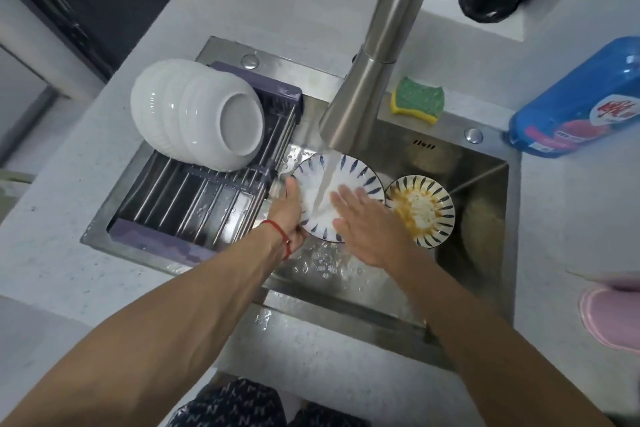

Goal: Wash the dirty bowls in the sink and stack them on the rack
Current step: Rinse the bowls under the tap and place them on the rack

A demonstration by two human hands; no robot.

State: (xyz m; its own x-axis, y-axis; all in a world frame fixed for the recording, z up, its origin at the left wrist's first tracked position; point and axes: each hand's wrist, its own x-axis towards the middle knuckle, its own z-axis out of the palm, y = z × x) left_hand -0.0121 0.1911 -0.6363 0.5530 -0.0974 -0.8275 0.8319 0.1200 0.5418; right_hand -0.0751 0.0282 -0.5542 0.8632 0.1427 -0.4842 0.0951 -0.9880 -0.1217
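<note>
Bowls (341, 180): three racked, two unwashed

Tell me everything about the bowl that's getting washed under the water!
The bowl is round and shallow, white inside with dark blue dashes around its rim, and looks ceramic. It sits tilted in the sink under the faucet's stream. The left hand grips its left edge, and the right hand lies flat on its inside. A dirty bowl sits just to its right.

Blue-patterned bowl (349, 170) under running water, dirty bowl (420, 210) beside it, 3 white bowls (194, 111) on rack (207, 198)
</note>
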